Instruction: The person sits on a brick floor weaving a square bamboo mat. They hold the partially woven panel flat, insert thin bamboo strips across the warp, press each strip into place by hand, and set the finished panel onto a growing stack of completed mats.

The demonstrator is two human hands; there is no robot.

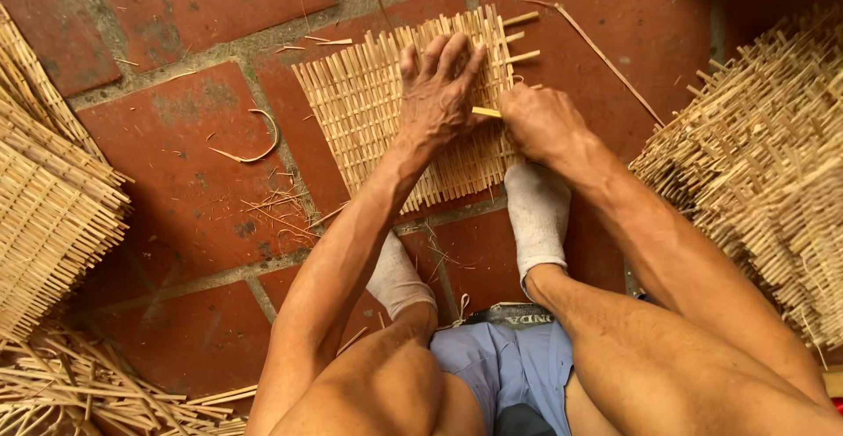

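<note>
1. Pressing flat with spread fingers, the left hand (439, 89) holds a woven bamboo mat (386, 111) on the red tile floor (184, 164).
2. The right hand (540, 120) pinches a thin bamboo strip (486, 112) at the mat's right edge.
3. Risk: the brittle strip may snap or splinter if forced.

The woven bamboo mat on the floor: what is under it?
Red floor tiles show around the woven mat. Its near edge lies under a white-socked foot. The floor beneath is covered.

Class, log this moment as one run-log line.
left hand: flat on woven mat | right hand: pinching bamboo strip at mat edge | floor: red tiles
</note>
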